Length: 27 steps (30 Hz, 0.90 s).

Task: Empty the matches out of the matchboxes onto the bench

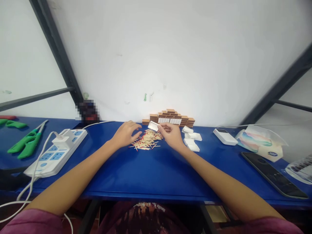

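Note:
A small white matchbox tray point(153, 126) is pinched between the thumb and fingers of my right hand point(171, 134), tilted above the pile. Below it a heap of loose matches point(145, 140) with red heads lies on the blue table point(146, 175). My left hand point(125, 134) is at the left edge of the heap, thumb and fingers apart, with nothing seen in it. Several more white trays point(192, 144) lie right of my right hand. Behind the heap, brown matchboxes point(170, 113) are stacked in steps against the wall.
At left lie a white power strip point(55, 156) with a plugged charger point(63, 139) and cables, and green-handled lighters point(29, 143). To the right are a white device point(225, 136), a tissue pack point(258, 143), a phone point(273, 174) and a clear plastic item point(301, 169). Dark metal bars point(58, 48) frame the table.

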Motion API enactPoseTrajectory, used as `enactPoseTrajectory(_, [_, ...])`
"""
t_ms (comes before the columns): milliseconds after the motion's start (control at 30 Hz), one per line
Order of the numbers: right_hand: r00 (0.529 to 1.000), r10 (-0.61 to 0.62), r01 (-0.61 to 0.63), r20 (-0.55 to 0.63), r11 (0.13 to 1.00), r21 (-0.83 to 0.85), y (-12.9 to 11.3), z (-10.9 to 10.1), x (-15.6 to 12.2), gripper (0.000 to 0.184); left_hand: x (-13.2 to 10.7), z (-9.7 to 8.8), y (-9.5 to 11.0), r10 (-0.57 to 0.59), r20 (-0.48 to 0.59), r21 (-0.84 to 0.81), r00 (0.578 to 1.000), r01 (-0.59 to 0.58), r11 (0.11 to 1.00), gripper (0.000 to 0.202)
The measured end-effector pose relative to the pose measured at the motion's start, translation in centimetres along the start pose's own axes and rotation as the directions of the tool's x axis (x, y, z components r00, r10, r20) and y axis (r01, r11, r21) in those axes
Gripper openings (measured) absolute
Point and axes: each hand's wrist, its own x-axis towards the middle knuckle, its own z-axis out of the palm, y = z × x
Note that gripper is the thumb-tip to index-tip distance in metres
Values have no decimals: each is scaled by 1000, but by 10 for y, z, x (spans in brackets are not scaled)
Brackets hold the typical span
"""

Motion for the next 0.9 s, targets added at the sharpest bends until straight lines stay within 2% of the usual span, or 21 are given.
enactPoseTrajectory(67, [996, 91, -92, 9, 993, 71, 3, -9, 6, 51, -1, 0, 0, 7, 8, -1, 1000, -7, 1000, 21])
enactPoseTrajectory(133, [995, 101, -101, 9, 994, 46, 7, -22, 12, 50, -2, 1, -1, 7, 13, -4, 1000, -7, 1000, 21])
enactPoseTrajectory(233, [998, 8, -15, -61, 993, -120, 17, -41, 21, 43, -3, 3, -3, 4, 31, -8, 1000, -4, 1000, 22])
enactPoseTrajectory(333, [989, -97, 59, -110, 949, -310, 26, -59, 30, 36, -3, 6, -7, 0, 54, -6, 999, 0, 1000, 23])
enactPoseTrajectory(400, [996, -78, 55, -48, 929, -365, 29, -72, 36, 35, -4, 8, -8, -13, 68, -7, 998, 13, 1000, 23])
enactPoseTrajectory(500, [988, 11, 59, 155, 895, -442, 30, -95, 44, 32, -4, 7, -7, -49, 82, -11, 995, 50, 999, 25])
enactPoseTrajectory(567, [941, 132, 48, 312, 861, -507, 28, -115, 49, 34, -4, 6, -6, -63, 89, -26, 994, 66, 997, 26])
enactPoseTrajectory(633, [853, 310, -28, 419, 830, -557, 25, -138, 52, 39, -1, 4, -7, -82, 90, -61, 993, 88, 994, 28])
enactPoseTrajectory(700, [770, 460, -120, 442, 785, -608, 22, -162, 53, 43, 4, 2, -14, -137, 106, -135, 985, 151, 979, 30])
enactPoseTrajectory(767, [734, 543, -205, 408, 750, -629, 19, -181, 52, 42, 13, 1, -25, -207, 179, -214, 962, 243, 946, 32])
enactPoseTrajectory(833, [762, 561, -266, 323, 727, -633, 18, -193, 52, 38, 24, 3, -40, -234, 276, -216, 932, 298, 930, 34])
enactPoseTrajectory(900, [838, 508, -267, 199, 700, -662, 21, -198, 52, 41, 36, 8, -55, -238, 308, -115, 921, 284, 952, 36])
